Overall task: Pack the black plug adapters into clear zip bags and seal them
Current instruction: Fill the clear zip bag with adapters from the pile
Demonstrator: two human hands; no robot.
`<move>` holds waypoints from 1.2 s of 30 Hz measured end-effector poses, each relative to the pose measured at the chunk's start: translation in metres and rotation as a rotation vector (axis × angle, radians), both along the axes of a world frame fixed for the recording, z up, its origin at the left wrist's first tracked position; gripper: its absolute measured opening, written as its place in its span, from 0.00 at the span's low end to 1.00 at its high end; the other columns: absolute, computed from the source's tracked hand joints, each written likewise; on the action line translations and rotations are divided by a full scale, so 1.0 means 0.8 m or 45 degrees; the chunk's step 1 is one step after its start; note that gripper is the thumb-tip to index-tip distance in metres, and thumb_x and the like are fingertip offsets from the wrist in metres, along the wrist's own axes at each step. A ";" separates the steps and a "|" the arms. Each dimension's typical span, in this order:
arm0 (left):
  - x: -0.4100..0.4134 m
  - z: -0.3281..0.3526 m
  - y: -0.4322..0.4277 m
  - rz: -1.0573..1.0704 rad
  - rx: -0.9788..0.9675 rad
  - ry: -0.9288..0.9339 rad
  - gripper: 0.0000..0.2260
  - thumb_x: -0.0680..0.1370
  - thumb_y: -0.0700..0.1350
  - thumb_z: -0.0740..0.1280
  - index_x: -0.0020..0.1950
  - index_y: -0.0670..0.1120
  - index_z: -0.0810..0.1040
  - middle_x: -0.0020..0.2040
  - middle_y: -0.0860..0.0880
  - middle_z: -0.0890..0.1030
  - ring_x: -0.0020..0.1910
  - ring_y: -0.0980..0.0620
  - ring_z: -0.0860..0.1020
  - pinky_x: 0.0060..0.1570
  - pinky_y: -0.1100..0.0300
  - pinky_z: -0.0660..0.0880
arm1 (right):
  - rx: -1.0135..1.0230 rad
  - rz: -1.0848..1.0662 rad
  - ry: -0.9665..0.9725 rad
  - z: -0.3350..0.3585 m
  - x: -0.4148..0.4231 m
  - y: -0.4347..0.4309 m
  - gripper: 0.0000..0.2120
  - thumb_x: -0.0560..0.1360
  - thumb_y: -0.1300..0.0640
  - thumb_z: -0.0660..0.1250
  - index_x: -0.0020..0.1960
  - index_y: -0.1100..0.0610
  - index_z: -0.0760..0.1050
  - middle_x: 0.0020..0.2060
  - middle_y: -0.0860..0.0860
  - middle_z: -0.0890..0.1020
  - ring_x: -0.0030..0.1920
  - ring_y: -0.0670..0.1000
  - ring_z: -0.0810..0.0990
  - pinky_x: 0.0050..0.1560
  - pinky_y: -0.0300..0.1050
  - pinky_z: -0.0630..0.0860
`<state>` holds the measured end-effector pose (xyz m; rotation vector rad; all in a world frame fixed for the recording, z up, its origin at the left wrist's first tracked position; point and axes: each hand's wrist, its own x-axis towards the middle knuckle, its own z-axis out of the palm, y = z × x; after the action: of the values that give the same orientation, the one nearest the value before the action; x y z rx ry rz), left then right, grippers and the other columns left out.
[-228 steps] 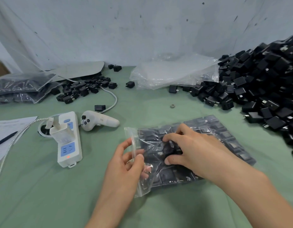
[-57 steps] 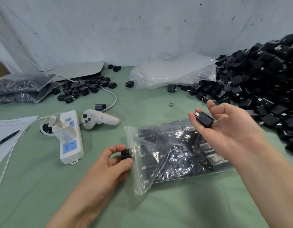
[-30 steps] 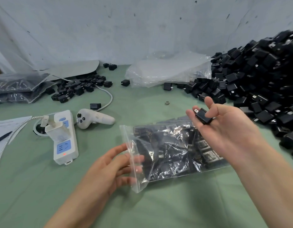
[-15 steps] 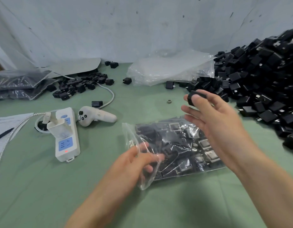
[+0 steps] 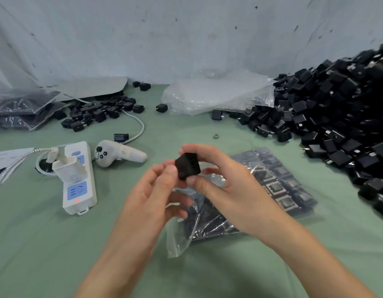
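Left hand (image 5: 153, 194) and right hand (image 5: 229, 190) are closed on one black plug adapter (image 5: 187, 166), pinched between them; the filled clear zip bag (image 5: 278, 188) is laid on the surface (image 5: 57, 244) at its four o'clock.

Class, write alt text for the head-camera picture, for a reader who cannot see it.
The left hand and right hand together pinch one black plug adapter above a clear zip bag of adapters lying on a green table. A large pile of loose adapters rises at the right; a white power strip lies at the left.
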<state>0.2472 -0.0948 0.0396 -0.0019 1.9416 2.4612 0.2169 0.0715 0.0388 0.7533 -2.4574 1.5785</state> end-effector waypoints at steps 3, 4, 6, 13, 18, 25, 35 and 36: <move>0.000 0.000 0.005 -0.036 0.095 -0.011 0.17 0.73 0.51 0.74 0.58 0.45 0.77 0.41 0.45 0.84 0.36 0.50 0.80 0.32 0.61 0.78 | -0.003 0.075 -0.020 0.000 0.000 0.002 0.20 0.80 0.56 0.66 0.68 0.38 0.70 0.63 0.36 0.79 0.64 0.48 0.77 0.65 0.53 0.73; 0.000 0.000 0.004 -0.054 0.146 -0.022 0.19 0.71 0.50 0.72 0.58 0.43 0.76 0.41 0.44 0.84 0.36 0.51 0.80 0.32 0.61 0.78 | -0.004 0.102 -0.030 0.000 0.001 0.002 0.20 0.81 0.57 0.66 0.68 0.38 0.70 0.63 0.37 0.78 0.65 0.49 0.77 0.66 0.54 0.72; -0.001 -0.001 0.002 -0.073 0.203 -0.038 0.21 0.68 0.50 0.71 0.58 0.43 0.78 0.40 0.45 0.83 0.34 0.53 0.80 0.33 0.62 0.78 | 0.000 0.138 -0.052 -0.002 0.002 0.003 0.20 0.81 0.55 0.65 0.69 0.38 0.69 0.65 0.36 0.78 0.67 0.49 0.75 0.67 0.54 0.71; -0.006 -0.009 -0.046 0.262 -0.078 0.047 0.15 0.69 0.47 0.74 0.55 0.56 0.84 0.43 0.52 0.85 0.39 0.58 0.81 0.41 0.65 0.79 | 0.007 -0.080 0.034 -0.008 -0.005 0.016 0.19 0.82 0.47 0.62 0.71 0.35 0.64 0.67 0.31 0.70 0.68 0.36 0.70 0.58 0.39 0.72; 0.006 -0.035 -0.072 0.318 -0.316 -0.192 0.18 0.76 0.33 0.70 0.54 0.57 0.84 0.47 0.47 0.86 0.40 0.53 0.81 0.51 0.57 0.77 | 0.101 -0.426 0.114 -0.011 -0.016 0.038 0.17 0.81 0.52 0.59 0.69 0.39 0.69 0.62 0.34 0.71 0.60 0.36 0.73 0.52 0.38 0.71; 0.004 -0.041 -0.045 0.145 -0.158 -0.217 0.10 0.79 0.34 0.66 0.56 0.45 0.82 0.51 0.45 0.86 0.49 0.51 0.84 0.53 0.59 0.79 | 0.411 -0.643 0.221 -0.025 -0.022 0.051 0.18 0.79 0.57 0.60 0.67 0.49 0.74 0.63 0.46 0.74 0.60 0.53 0.75 0.63 0.57 0.71; 0.012 -0.048 -0.003 -0.033 -0.593 -0.002 0.26 0.77 0.36 0.70 0.68 0.59 0.70 0.56 0.63 0.83 0.50 0.60 0.82 0.47 0.69 0.76 | 0.595 -0.589 0.147 -0.031 -0.016 0.052 0.17 0.79 0.54 0.59 0.66 0.48 0.76 0.67 0.47 0.74 0.68 0.52 0.70 0.72 0.54 0.64; 0.011 -0.047 -0.004 -0.050 -0.608 0.001 0.25 0.77 0.35 0.69 0.67 0.59 0.71 0.57 0.62 0.83 0.51 0.60 0.82 0.49 0.68 0.76 | 0.589 -0.592 0.152 -0.031 -0.016 0.051 0.17 0.79 0.54 0.59 0.66 0.49 0.76 0.67 0.47 0.74 0.68 0.52 0.70 0.72 0.54 0.64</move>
<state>0.2556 -0.0977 0.0019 0.0344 2.4452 1.9138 0.2042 0.1124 0.0142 0.2691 -2.6721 0.7964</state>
